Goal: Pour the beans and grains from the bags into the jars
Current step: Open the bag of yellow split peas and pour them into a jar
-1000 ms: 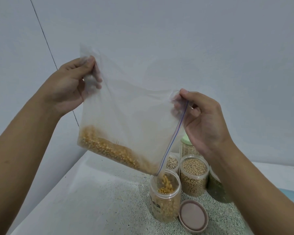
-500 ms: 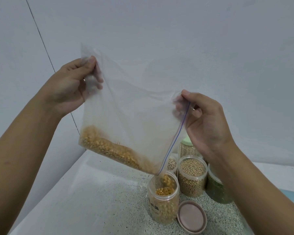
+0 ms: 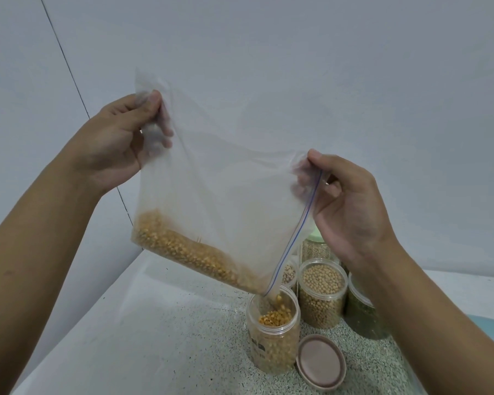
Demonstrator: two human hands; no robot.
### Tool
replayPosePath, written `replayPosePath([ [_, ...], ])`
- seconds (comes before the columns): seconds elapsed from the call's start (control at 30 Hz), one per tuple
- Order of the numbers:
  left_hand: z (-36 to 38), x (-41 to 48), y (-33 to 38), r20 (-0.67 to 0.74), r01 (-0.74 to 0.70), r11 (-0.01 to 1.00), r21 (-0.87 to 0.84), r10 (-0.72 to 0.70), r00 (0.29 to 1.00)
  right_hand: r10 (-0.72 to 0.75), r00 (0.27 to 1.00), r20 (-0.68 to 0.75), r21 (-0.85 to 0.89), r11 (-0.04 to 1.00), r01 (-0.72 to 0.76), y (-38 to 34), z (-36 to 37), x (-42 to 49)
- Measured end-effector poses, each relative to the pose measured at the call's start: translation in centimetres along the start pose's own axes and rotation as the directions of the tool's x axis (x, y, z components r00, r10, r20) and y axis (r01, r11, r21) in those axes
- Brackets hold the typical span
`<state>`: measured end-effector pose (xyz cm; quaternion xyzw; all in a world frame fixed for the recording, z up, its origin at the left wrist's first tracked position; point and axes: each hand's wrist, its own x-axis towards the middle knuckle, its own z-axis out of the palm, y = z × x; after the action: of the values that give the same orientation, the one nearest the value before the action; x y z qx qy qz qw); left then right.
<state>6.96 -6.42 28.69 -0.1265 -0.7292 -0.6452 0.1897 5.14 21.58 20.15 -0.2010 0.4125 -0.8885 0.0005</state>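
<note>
Your left grip pinches the bag by its upper corner at upper left; your right grip pinches the zipper edge at centre right. Its low corner hangs over the open jar on the tabletop. The film looks thin, limp and slick, weighted by grains, so hold it at the corners. You have one bag, five jars and one loose lid.
</note>
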Motion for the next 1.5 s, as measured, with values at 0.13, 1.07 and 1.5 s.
replayPosePath([
  [0.13, 0.2, -0.1, 0.0, 0.004, -0.001, 1.000, -0.002, 0.001, 1.000, 0.010, 1.000, -0.006, 0.018, 1.000, -0.010, -0.2, 0.2, -0.2],
  [1.07, 0.3, -0.9, 1.0, -0.004, -0.025, 1.000, 0.006, 0.025, 1.000, 0.025, 1.000, 0.001, 0.060, 0.998, -0.026, -0.9, 0.8, -1.1],
  [1.5, -0.2, -1.2, 1.0, 0.010, -0.013, 1.000, 0.014, 0.013, 1.000, 0.042, 0.999, 0.017, 0.058, 0.997, -0.043, -0.6, 1.1, -1.6],
])
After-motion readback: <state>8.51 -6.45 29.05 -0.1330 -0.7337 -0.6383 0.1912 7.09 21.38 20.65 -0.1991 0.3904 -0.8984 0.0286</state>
